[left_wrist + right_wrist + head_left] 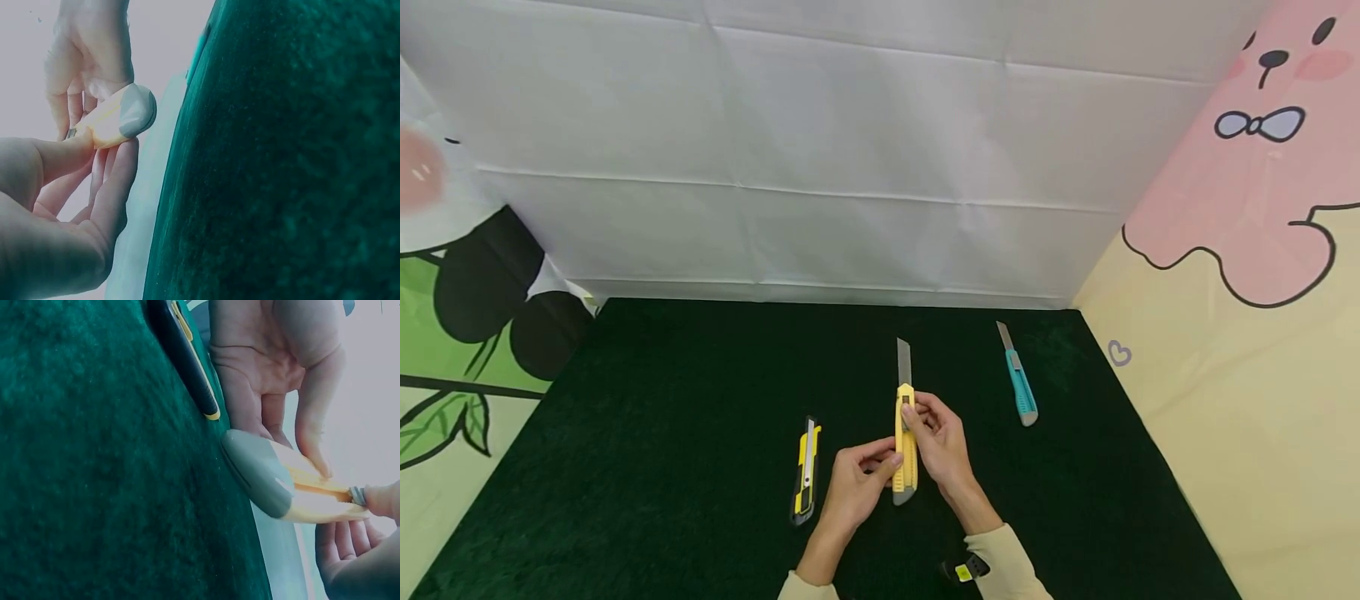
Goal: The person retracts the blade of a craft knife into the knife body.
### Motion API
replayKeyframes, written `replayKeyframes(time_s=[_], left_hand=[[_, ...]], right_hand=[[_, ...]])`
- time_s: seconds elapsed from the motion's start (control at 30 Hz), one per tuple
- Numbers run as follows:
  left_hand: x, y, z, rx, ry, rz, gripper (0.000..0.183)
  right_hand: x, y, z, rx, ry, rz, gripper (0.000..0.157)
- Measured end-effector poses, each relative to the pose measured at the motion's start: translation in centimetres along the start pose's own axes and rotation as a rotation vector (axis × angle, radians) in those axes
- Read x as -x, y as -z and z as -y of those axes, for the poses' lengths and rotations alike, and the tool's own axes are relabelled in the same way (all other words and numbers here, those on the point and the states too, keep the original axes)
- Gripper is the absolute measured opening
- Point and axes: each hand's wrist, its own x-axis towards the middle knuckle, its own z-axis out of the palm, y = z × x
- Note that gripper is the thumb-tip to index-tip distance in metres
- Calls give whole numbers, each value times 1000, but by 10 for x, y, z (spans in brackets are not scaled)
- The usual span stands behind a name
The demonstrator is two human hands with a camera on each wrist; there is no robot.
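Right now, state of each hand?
Left hand: pinching the long yellow plastic utility knife near its grey end cap.
Right hand: holding the same knife, nearer its bare metal blade.

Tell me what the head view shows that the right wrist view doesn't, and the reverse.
Only the head view: the slim teal plastic cutter, the pink printed bear, and the metal blade of the grey-ended yellow plastic cutter.
Only the right wrist view: the palm side of the left hand.
Both: the yellow cutter between left and right hand, the black-and-yellow cutter, the dark green cloth.
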Motion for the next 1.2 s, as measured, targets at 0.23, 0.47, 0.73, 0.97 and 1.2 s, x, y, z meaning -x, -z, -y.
replayKeyframes(time_s=[0.23,0.47,0.73,0.97,1.2], left_hand=[[-1,1,-1,-17,-2,6,33],[-1,2,-1,-7,-14,4,32],[-1,2,-1,-13,-12,-3,31],[-1,3,-2,3,-23,-4,32],[-2,3,-1,7,-9,-4,32]], right_hand=[[1,0,-1,-16,15,-8,29],[3,0,-1,-25,41,20,31],[5,-1,0,-9,81,38,33],[5,-1,1,-24,86,46,33],[4,0,0,-27,76,56,34]])
